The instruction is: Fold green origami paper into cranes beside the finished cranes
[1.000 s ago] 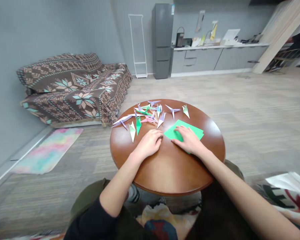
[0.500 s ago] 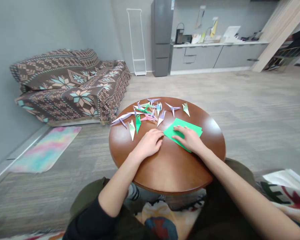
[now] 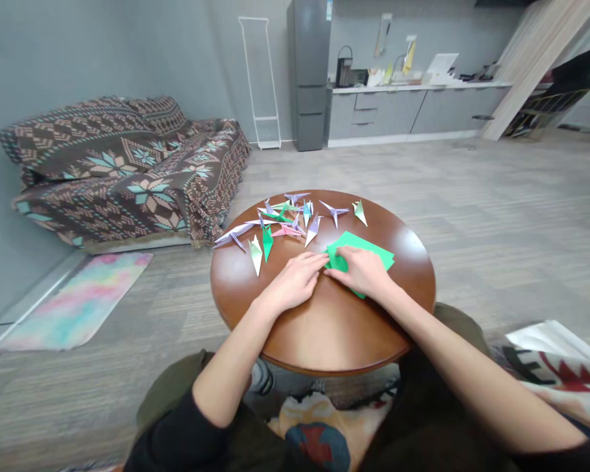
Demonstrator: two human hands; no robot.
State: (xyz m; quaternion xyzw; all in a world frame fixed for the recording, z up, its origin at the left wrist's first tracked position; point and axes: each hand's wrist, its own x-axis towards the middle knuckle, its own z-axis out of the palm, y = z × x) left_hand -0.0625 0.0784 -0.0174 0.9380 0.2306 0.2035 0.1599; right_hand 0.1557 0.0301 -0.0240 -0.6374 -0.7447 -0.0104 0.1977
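Observation:
On the round brown table (image 3: pixel 319 341) lie green paper sheets (image 3: pixel 368 248), slightly fanned, with corners showing past one another. My right hand (image 3: pixel 366 270) rests over their left part, fingers bent and thumb held apart toward the left corner. My left hand (image 3: pixel 299 278) lies low on the table with fingers stretched out, its fingertips at that left corner and close to the right thumb. The fingertips partly cover the corner. Beyond the hands are several folded paper cranes, among them a green crane (image 3: pixel 267 242), a pink crane (image 3: pixel 288 231) and a purple crane (image 3: pixel 334 211).
A patterned covered sofa (image 3: pixel 142 170) stands at the left, beside a pastel mat (image 3: pixel 83 298). Farther back are a white rack (image 3: pixel 266 118), a grey fridge (image 3: pixel 309 72) and a kitchen counter (image 3: pixel 417 111). A person in dark clothing (image 3: pixel 583 69) is at the far right.
My right hand has slid left across the green sheets, its thumb now near their left corner. My left fingertips have moved onto that corner. The view has shifted slightly right.

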